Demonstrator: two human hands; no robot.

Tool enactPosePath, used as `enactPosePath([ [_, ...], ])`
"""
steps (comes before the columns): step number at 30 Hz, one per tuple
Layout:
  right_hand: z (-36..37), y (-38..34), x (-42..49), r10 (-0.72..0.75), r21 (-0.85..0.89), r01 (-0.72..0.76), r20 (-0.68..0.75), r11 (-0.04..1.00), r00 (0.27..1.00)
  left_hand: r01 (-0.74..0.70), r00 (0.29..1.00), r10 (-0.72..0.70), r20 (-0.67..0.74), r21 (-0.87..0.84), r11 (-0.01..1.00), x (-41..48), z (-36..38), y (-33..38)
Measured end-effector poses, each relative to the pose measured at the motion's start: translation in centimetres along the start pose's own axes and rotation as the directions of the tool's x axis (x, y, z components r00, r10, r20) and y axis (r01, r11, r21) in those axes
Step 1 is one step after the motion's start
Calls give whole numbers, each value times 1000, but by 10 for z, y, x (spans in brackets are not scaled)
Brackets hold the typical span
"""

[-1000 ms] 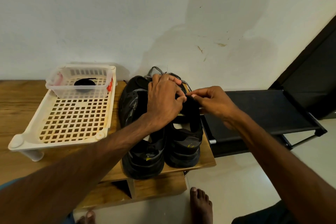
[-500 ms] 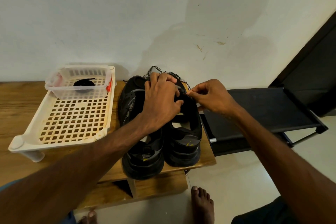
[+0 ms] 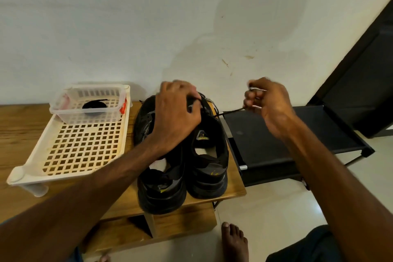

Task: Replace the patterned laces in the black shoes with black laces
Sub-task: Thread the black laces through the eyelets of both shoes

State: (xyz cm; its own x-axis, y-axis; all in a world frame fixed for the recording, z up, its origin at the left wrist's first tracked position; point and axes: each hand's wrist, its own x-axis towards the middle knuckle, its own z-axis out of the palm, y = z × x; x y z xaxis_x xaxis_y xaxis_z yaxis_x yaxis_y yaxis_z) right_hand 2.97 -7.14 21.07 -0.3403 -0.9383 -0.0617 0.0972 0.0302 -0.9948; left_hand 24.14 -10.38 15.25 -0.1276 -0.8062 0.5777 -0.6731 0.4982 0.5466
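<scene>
On table (image 3: 21,125) by white wall (image 3: 127,27): black shoes (image 3: 208,176), heels nearest; left grip (image 3: 176,112) clamped on right shoe's front, right grip (image 3: 265,102) pinching taut black lace (image 3: 230,112); patterned lace (image 3: 209,100) behind toes. Leftward, tray (image 3: 70,151) carrying tub (image 3: 63,110) with coiled lace (image 3: 93,107). Rightward, black rack (image 3: 276,134).

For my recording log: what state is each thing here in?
black shoes: upright, side by side on the wooden table.
black lace: taut between one shoe and the right hand.
right hand: pinches that lace.
left hand: grips the shoe's front.
patterned lace: lying behind the shoes.
clear container: lidless, coiled spare lace inside.
</scene>
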Motion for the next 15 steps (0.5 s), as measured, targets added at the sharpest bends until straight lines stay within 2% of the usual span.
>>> enactPosePath([
  [1, -1, 5, 1, -58, -265, 64, 30, 962, 998, -3, 998, -1, -66, -60, 998, 4, -6, 1],
  [2, -1, 11, 3, -129, -518, 170, 115, 838, 985, -6, 991, -9, -131, -119, 993, 9, -12, 2],
  [3, 0, 16, 3, -164, -696, 286, 237, 659, 957, -12, 982, -20, -190, -166, 986, 13, -19, 4],
  [4, 3, 20, 2, -146, -783, 375, 350, 497, 925, -21, 970, -28, -241, -198, 980, 17, -25, 4],
  [5, 7, 25, 1, -98, -814, 423, 421, 397, 902, -33, 958, -31, -284, -216, 976, 20, -31, 5],
  [6, 10, 29, 1, -56, -824, 445, 456, 352, 888, -47, 948, -26, -317, -222, 974, 21, -35, 4],
  [9, 19, 33, 2, -63, -825, 445, 453, 348, 889, -85, 938, 21, -346, -172, 981, 22, -38, -2],
  [12, 19, 29, 4, -162, -817, 438, 407, 375, 899, -52, 968, 22, -250, -112, 992, 20, -35, -13],
  [15, 16, 21, 2, -257, -732, 435, 352, 524, 900, 33, 995, -40, -96, -73, 997, 19, -30, -21],
])
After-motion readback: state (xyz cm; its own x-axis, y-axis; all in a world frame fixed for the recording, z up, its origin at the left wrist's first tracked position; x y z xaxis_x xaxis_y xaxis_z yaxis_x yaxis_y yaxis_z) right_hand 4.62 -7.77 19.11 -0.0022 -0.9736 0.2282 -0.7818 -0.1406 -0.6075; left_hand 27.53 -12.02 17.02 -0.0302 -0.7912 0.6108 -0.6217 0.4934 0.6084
